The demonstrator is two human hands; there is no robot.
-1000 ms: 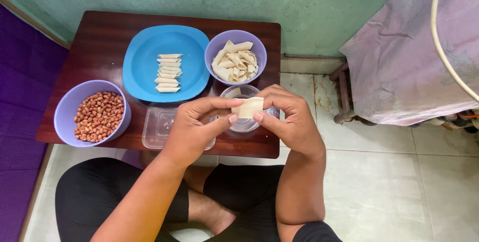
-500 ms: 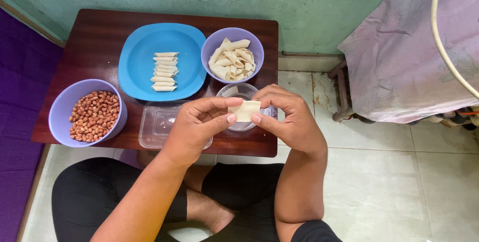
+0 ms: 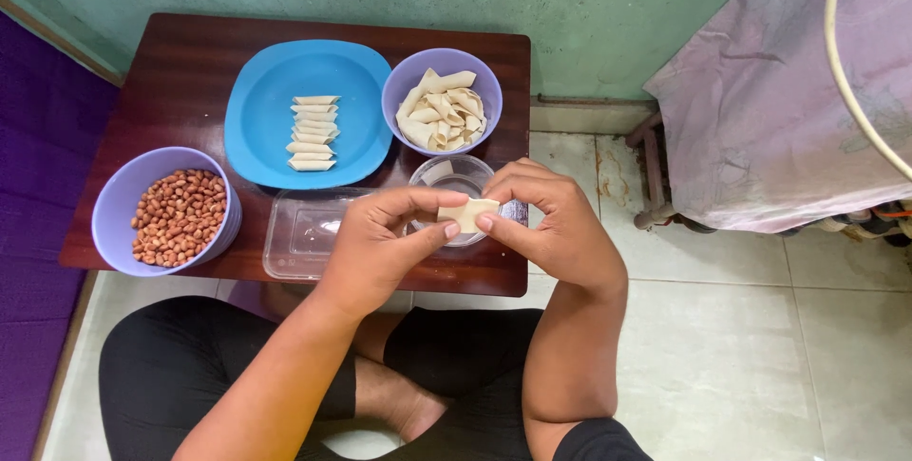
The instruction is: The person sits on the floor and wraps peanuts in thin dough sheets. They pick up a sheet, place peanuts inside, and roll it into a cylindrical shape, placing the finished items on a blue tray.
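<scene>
Overhead, the low dark wooden counter (image 3: 190, 43) stands against a green wall, with the seated person's crossed legs just under its near edge.

Largest item on it: a blue plate (image 3: 261, 138), at the middle of the far half. It carries a short column of folded dough pieces (image 3: 313, 132), each lying crosswise and stacked edge to edge; judged to be laid flat and apart so they do not stick.

Left near corner: a purple bowl (image 3: 114, 204) full of peanuts (image 3: 180, 217), within easy reach of the left hand.

Right far corner: a second purple bowl (image 3: 404, 90) heaped with loose pale dough strips (image 3: 440, 117), pointing every way.

Near edge, middle: an empty clear plastic tub (image 3: 299, 233). Just right of it, a small clear glass bowl (image 3: 456, 176), partly hidden by the hands; its contents cannot be told.

Hands, raised over the glass bowl near the counter's near right corner:
- left hand (image 3: 375, 247): thumb and forefinger closed on the left end of the dough piece (image 3: 467, 214).
- right hand (image 3: 551, 223): thumb and fingers pinched on its right end, the other fingers curled over.

The dough piece is a small pale rectangle, held between both hands above the counter, not resting on it. Its long axis runs left to right, about parallel to the near edge, with the flat face tilted up toward the camera. Gripping it at both ends is judged to keep it taut for folding or pressing.
</scene>
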